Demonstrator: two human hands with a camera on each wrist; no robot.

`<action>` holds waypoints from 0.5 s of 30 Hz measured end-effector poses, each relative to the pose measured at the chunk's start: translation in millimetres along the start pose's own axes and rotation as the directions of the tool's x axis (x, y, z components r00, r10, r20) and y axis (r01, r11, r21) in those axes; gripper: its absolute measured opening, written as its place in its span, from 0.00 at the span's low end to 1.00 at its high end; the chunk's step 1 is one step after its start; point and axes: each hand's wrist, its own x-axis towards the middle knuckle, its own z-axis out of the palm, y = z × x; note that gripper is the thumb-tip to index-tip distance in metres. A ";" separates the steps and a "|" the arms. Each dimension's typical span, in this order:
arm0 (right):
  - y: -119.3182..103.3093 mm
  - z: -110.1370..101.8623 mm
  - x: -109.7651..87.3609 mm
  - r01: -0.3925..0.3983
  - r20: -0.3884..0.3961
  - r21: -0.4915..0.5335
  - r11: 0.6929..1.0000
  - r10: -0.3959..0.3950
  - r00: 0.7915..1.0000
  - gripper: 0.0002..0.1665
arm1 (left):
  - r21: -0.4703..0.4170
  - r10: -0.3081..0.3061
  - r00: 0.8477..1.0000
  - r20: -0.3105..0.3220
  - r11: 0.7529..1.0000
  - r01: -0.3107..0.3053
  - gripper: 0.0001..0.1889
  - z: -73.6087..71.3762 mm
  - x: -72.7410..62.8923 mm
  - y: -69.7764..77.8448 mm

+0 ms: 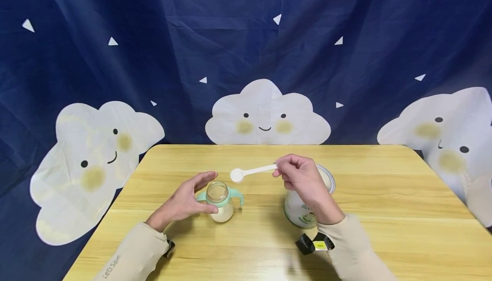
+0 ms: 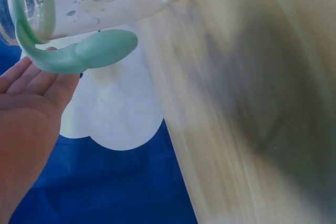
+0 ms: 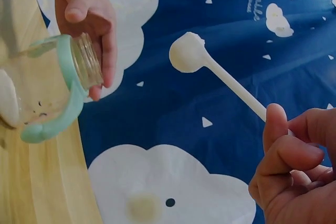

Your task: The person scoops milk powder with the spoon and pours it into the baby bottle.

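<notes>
My right hand (image 1: 301,178) pinches the end of a long white scoop (image 1: 259,170) and holds it level above the table. Whitish powder heaps in the scoop's bowl (image 3: 189,52), which points toward a baby bottle (image 1: 222,213). The bottle stands upright and uncapped, with mint-green handles (image 2: 107,49) and something whitish in its lower part. Beside it my left hand (image 1: 188,200) has its fingers extended, thumb in front and fingers behind, close to the neck. Below my right forearm stands a white powder can (image 1: 297,210), partly hidden by that hand.
A light wooden table (image 1: 253,247) bears the bottle and the can. Behind it hangs a dark blue curtain (image 1: 230,37) printed with white smiling clouds and small white triangles. Each wrist carries a black strap device (image 1: 305,244).
</notes>
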 end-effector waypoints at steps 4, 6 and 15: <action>2.7 7.4 -0.1 -0.024 0.000 -0.020 1.000 0.024 1.000 0.07 | -0.017 -0.002 1.000 -0.002 1.000 0.002 0.48 2.6 -0.4 -2.0; 4.3 11.0 0.3 -0.031 0.003 -0.029 0.999 0.031 1.000 0.07 | -0.022 -0.005 1.000 -0.004 1.000 0.005 0.48 3.8 -0.3 -3.1; 13.8 26.2 1.5 -0.040 0.003 -0.058 0.998 0.040 0.999 0.08 | -0.038 -0.021 1.000 -0.014 0.999 0.020 0.47 6.6 -0.5 -7.7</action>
